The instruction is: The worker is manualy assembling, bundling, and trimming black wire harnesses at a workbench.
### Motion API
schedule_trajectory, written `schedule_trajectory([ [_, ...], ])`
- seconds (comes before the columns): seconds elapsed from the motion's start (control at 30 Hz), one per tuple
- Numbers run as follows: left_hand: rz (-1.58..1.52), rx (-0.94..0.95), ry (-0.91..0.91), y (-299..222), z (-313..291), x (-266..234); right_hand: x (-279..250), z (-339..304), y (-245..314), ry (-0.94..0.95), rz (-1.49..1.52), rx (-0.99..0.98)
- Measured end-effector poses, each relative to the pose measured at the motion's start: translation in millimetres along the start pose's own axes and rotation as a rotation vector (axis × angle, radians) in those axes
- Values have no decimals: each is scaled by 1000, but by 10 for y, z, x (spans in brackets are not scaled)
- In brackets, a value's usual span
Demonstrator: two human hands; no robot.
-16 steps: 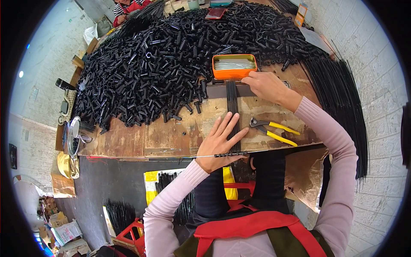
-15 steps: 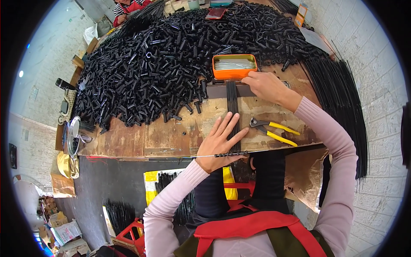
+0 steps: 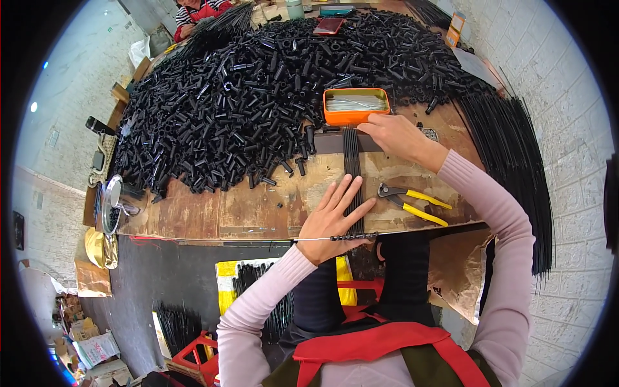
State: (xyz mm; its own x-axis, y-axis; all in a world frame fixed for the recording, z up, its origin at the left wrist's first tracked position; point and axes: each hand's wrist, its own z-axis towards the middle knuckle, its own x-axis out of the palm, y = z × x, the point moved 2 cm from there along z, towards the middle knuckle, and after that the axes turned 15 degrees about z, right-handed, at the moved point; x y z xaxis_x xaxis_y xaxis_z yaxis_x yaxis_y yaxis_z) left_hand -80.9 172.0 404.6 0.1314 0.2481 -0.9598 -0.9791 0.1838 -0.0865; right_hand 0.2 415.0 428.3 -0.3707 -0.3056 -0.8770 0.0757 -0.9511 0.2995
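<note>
My left hand lies flat with its fingers spread over a row of thin black rods, pressing them side by side against the wooden table. Across the heel of that hand, along the table's front edge, runs a thin metal wire carrying small black pieces. At the far ends of the rods, my right hand has thumb and fingers pinched together; whatever sits between them is too small to make out. Just beyond it stands an orange box holding thin whitish sticks. Yellow-handled pliers rest right of the rods.
A wide heap of short black tubes covers the table's far and left parts. Long black rods hang over the right edge. A round mirror stands at the left edge. A red phone lies on the heap; a person sits far left.
My right hand has shifted slightly left, from the orange box's corner toward the rods' far ends. My left hand stays flat on the rods. The whole view has tilted slightly.
</note>
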Motion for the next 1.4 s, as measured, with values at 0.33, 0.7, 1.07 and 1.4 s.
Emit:
schedule_trajectory([
  [0.33, 11, 21, 16, -8, 10, -31, 63, 80, -104, -74, 5, -50],
  [0.7, 0, 3, -14, -11, -8, -17, 94, 54, -40, -96, 54, -61],
  [1.07, 16, 2, -11, -20, -6, -23, 58, 51, 35, -205, 128, -62],
  [1.4, 27, 2, -21, -28, -6, -40, -85, -68, -101, -98, -59, 103],
])
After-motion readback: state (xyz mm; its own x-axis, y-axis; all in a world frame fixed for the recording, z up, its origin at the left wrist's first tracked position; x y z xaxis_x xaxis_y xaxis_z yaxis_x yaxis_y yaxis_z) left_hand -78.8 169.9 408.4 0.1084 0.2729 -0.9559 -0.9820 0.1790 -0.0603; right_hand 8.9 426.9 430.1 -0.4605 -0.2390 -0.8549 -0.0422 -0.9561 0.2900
